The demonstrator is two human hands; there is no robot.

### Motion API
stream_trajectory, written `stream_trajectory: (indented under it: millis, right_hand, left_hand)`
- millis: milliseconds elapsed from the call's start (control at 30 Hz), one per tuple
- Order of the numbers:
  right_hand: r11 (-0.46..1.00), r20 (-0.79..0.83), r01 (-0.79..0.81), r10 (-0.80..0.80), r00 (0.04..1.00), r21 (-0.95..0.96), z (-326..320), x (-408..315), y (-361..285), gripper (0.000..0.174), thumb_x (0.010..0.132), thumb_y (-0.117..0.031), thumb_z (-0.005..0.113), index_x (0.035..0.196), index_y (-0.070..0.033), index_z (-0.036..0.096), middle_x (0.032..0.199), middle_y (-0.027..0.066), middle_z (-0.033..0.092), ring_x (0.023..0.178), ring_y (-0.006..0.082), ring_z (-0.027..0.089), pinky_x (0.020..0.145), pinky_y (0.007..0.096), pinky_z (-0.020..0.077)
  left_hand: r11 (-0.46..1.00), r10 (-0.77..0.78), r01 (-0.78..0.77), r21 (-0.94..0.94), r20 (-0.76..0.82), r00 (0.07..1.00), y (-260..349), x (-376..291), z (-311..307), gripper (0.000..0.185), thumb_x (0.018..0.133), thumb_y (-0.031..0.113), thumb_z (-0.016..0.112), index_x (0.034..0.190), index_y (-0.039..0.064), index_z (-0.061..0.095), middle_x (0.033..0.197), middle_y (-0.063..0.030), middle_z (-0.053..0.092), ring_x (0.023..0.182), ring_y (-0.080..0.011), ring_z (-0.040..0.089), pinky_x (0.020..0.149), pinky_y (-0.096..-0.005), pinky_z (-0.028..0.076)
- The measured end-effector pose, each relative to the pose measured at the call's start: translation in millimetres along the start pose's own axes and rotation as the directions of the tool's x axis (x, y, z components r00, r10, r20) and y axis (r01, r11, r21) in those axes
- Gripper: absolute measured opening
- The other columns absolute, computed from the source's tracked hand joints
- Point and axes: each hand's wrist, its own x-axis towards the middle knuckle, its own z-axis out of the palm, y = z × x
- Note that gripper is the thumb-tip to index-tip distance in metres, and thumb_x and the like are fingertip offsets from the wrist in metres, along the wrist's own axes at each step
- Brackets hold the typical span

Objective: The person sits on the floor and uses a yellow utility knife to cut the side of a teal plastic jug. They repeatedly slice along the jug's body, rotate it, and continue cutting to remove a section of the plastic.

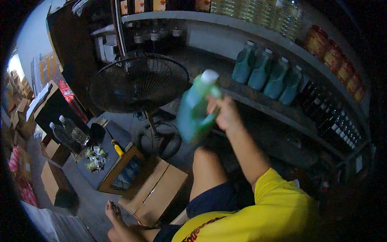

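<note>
My right hand [226,113] grips the side handle of a translucent plastic jug [189,112] of blue-green liquid with a white cap. The jug is in the air in front of the shelf, slightly tilted and blurred. Similar capped jugs [259,69] stand in a row on the shelf [217,59] beyond it. My left hand [114,210] hangs low beside a closed cardboard box [155,193], its fingers loosely curled. No object shows in it, but its palm side is too small and dark to judge.
A floor fan [139,84] stands between me and the shelf. Left of it, a low grey table [112,133] carries clear bottles [74,133], crumpled wrappers [96,158] and a yellow-handled tool [118,148]. Dark bottles [332,118] fill the right shelf end. Cardboard boxes [53,181] lie about the floor.
</note>
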Motion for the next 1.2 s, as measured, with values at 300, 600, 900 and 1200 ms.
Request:
stream_trajectory:
  millis: [300, 600, 900, 1200]
  right_hand:
    - [0.806, -0.389, 0.365, -0.557, 0.734, -0.465, -80.7, 144.2, -91.3, 0.016, 0.077, -0.010, 0.074, 0.083, -0.005, 0.059, 0.067, -0.0008, 0.054, 0.057, 0.0102, 0.047, 0.056, 0.0268, 0.0367]
    - [0.889, -0.369, 0.270, -0.407, 0.835, -0.369, -192.4, 240.3, -92.5, 0.014, 0.078, -0.008, 0.071, 0.085, -0.006, 0.060, 0.070, 0.0012, 0.056, 0.060, 0.0125, 0.051, 0.060, 0.0279, 0.0411]
    - [-0.064, -0.033, -0.214, -0.907, 0.420, -0.975, -211.2, 206.2, -23.1, 0.044, 0.079, -0.038, 0.072, 0.103, -0.003, 0.060, 0.105, 0.0151, 0.059, 0.099, 0.0310, 0.052, 0.098, 0.0465, 0.0318]
    - [-0.124, 0.102, -0.065, -0.958, 0.269, -0.990, -219.4, 221.3, -3.9, 0.045, 0.086, -0.043, 0.062, 0.105, -0.002, 0.064, 0.112, 0.0200, 0.058, 0.110, 0.0362, 0.050, 0.093, 0.0512, 0.0377]
  left_hand:
    - [0.998, -0.003, -0.006, 0.063, 0.142, 0.990, -6.7, -12.0, -0.4, 0.020, 0.095, 0.026, 0.060, 0.082, 0.012, 0.054, 0.071, 0.0015, 0.054, 0.053, -0.0088, 0.044, 0.046, -0.0243, 0.032]
    - [0.998, -0.036, 0.037, 0.043, -0.032, 0.999, -7.5, -20.9, 5.7, 0.026, 0.098, 0.036, 0.053, 0.082, 0.016, 0.047, 0.065, 0.0036, 0.043, 0.053, -0.0105, 0.039, 0.048, -0.0267, 0.031]
    - [0.999, -0.002, -0.003, -0.038, -0.111, 0.994, -7.5, -23.6, 6.7, 0.040, 0.098, 0.041, 0.049, 0.069, 0.015, 0.040, 0.057, 0.0006, 0.036, 0.046, -0.0134, 0.034, 0.044, -0.0288, 0.028]
    - [0.988, -0.019, -0.028, -0.149, -0.303, 0.953, -34.2, -6.2, -27.8, 0.031, 0.097, 0.038, 0.049, 0.078, 0.015, 0.041, 0.062, 0.0000, 0.040, 0.050, -0.0162, 0.040, 0.047, -0.0311, 0.035]
